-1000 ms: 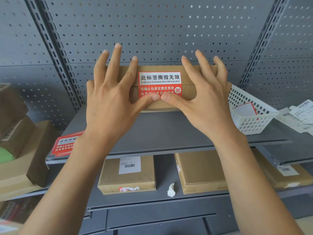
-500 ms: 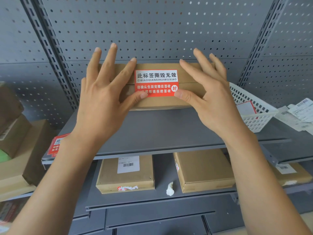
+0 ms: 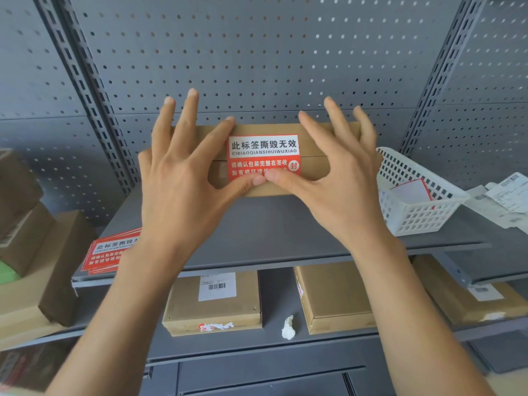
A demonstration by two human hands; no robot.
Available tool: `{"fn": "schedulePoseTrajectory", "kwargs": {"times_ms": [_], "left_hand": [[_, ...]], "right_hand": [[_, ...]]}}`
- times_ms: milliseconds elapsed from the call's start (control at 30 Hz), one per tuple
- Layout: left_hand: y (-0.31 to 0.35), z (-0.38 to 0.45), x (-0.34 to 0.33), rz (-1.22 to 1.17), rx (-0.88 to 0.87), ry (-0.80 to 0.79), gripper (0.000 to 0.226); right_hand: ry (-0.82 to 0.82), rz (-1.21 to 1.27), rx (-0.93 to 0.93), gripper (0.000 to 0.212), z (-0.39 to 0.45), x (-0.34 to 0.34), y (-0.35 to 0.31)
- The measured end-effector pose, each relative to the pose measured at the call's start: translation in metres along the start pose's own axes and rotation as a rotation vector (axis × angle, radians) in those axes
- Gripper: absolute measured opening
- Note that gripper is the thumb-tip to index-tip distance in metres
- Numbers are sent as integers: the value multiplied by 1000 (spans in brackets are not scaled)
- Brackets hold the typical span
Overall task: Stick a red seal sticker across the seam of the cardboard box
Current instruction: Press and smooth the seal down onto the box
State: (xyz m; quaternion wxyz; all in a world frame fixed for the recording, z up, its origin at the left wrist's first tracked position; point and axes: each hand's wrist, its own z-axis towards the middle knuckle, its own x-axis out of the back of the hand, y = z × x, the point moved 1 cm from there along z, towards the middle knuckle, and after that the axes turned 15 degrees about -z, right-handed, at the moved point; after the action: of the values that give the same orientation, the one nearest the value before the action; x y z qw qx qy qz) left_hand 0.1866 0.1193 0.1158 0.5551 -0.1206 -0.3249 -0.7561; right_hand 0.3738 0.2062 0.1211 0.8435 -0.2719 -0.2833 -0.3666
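Two thumbs meet on the sticker's (image 3: pixel 264 155) lower edge; your left hand (image 3: pixel 183 178) and right hand (image 3: pixel 337 181), fingers spread, press against the box (image 3: pixel 314 144) on the shelf (image 3: pixel 271 230).

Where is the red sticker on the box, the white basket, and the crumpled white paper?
red seal sticker (image 3: pixel 264 155): head view, middle of its face.
white basket (image 3: pixel 420 215): head view, front wall.
crumpled white paper (image 3: pixel 288 327): head view, its middle, lower shelf.
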Motion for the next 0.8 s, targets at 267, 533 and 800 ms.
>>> {"fn": "schedulePoseTrajectory", "kwargs": {"times_ms": [267, 533, 800], "left_hand": [[-8, 0, 6, -64, -53, -40, 70], [4, -10, -3, -303, 139, 177, 37], [23, 0, -19, -305, 363, 313, 43]], "right_hand": [[-132, 196, 29, 74, 1, 8, 17], [-42, 308, -89, 43, -4, 3, 15], [169, 60, -268, 57, -8, -16, -20]]}}
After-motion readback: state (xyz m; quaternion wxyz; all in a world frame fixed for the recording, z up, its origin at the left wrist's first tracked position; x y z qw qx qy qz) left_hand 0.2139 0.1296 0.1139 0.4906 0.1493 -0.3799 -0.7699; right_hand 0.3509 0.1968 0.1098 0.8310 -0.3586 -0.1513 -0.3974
